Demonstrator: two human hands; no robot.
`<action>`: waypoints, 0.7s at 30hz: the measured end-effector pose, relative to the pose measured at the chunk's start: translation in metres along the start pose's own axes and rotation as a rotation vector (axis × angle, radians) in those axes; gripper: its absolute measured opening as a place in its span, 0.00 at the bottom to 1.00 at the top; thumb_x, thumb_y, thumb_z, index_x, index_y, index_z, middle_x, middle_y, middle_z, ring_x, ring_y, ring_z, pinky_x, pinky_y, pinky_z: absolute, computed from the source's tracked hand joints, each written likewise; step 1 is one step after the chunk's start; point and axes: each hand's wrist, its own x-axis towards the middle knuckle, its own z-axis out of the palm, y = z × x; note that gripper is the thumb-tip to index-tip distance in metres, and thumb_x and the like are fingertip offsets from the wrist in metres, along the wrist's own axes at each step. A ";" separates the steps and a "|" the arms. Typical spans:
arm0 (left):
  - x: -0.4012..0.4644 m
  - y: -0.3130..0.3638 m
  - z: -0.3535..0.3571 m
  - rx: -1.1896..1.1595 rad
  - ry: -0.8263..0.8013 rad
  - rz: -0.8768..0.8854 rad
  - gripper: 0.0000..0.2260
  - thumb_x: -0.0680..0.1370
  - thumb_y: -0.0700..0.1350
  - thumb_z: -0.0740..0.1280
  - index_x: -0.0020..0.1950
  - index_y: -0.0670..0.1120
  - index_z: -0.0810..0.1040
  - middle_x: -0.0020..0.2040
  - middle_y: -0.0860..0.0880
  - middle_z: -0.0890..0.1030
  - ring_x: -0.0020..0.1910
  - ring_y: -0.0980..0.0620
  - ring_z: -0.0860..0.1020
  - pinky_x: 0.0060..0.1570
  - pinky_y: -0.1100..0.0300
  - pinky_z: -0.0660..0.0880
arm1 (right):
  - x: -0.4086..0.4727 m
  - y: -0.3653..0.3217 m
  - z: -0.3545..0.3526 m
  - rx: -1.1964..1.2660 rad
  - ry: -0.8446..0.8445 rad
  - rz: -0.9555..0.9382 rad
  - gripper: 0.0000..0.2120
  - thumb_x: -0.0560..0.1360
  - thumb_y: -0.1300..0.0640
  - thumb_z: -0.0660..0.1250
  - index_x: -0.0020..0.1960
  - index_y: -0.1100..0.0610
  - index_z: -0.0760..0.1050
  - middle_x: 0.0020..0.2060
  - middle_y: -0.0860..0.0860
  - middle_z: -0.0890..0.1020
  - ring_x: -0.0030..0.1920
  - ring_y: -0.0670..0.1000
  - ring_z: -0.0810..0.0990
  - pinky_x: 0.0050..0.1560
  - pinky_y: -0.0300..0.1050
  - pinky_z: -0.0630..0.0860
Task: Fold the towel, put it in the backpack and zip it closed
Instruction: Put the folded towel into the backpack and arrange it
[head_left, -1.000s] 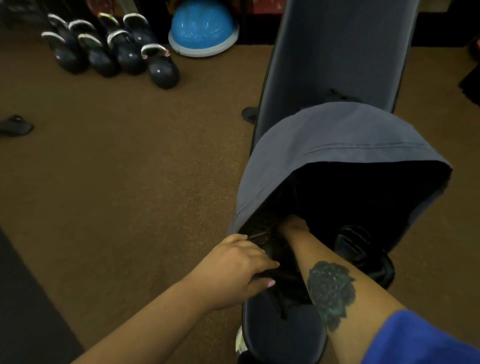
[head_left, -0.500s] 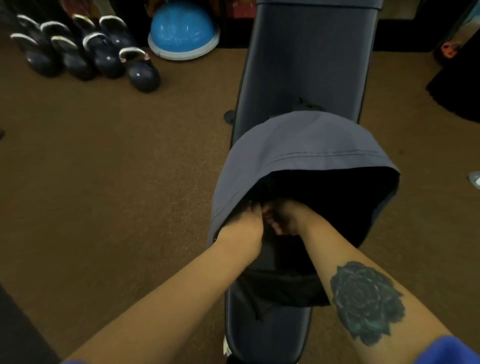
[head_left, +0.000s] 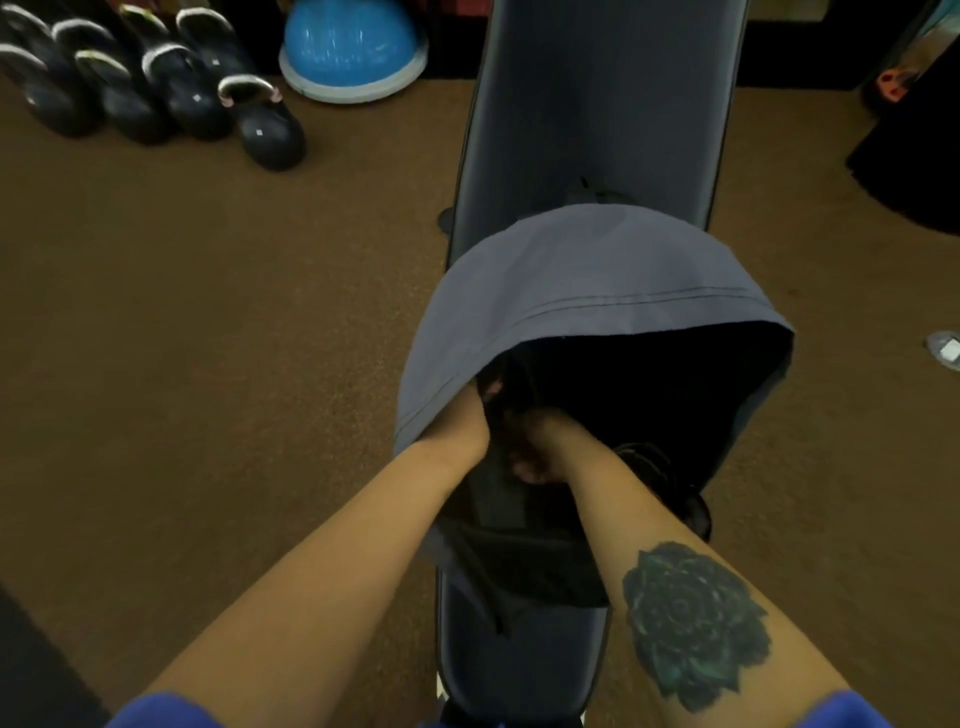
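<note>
A grey towel (head_left: 571, 270) lies draped over the far, upper part of a black backpack (head_left: 524, 561), which rests on a dark padded bench (head_left: 597, 104). Both my hands meet at the backpack's left side, just under the towel's near edge. My left hand (head_left: 465, 423) is pushed partly beneath the towel with its fingers curled on dark backpack fabric. My right hand (head_left: 540, 449) is closed on the backpack next to it, touching the left hand. What exactly the fingers pinch is hidden in shadow.
Several black kettlebells (head_left: 270, 130) stand on the brown floor at the far left, beside a blue half-ball trainer (head_left: 353, 47). A dark object (head_left: 914, 156) sits at the far right, and a small clear thing (head_left: 945, 351) lies at the right edge.
My left hand has moved from the backpack's near part up under the towel's edge, beside my right hand. The towel still covers the backpack's top.
</note>
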 end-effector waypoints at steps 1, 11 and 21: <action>0.003 -0.003 0.001 -0.024 0.045 -0.017 0.18 0.79 0.40 0.58 0.70 0.43 0.66 0.69 0.41 0.70 0.67 0.43 0.69 0.57 0.62 0.65 | 0.007 0.005 0.002 -0.298 0.077 -0.026 0.15 0.81 0.53 0.57 0.60 0.61 0.74 0.50 0.59 0.79 0.49 0.57 0.78 0.50 0.48 0.75; 0.006 -0.010 -0.009 -0.064 -0.098 -0.070 0.27 0.76 0.45 0.67 0.72 0.42 0.62 0.71 0.42 0.67 0.70 0.42 0.65 0.67 0.53 0.62 | 0.036 0.034 0.020 -0.873 0.087 -0.006 0.26 0.79 0.53 0.61 0.74 0.60 0.61 0.73 0.58 0.64 0.73 0.58 0.64 0.71 0.49 0.63; 0.009 -0.013 -0.008 -0.132 -0.036 -0.055 0.28 0.77 0.44 0.66 0.74 0.44 0.60 0.72 0.43 0.66 0.71 0.42 0.64 0.70 0.51 0.61 | 0.036 0.024 0.015 -0.922 0.149 -0.097 0.28 0.77 0.51 0.66 0.72 0.63 0.64 0.70 0.59 0.69 0.69 0.58 0.69 0.65 0.46 0.68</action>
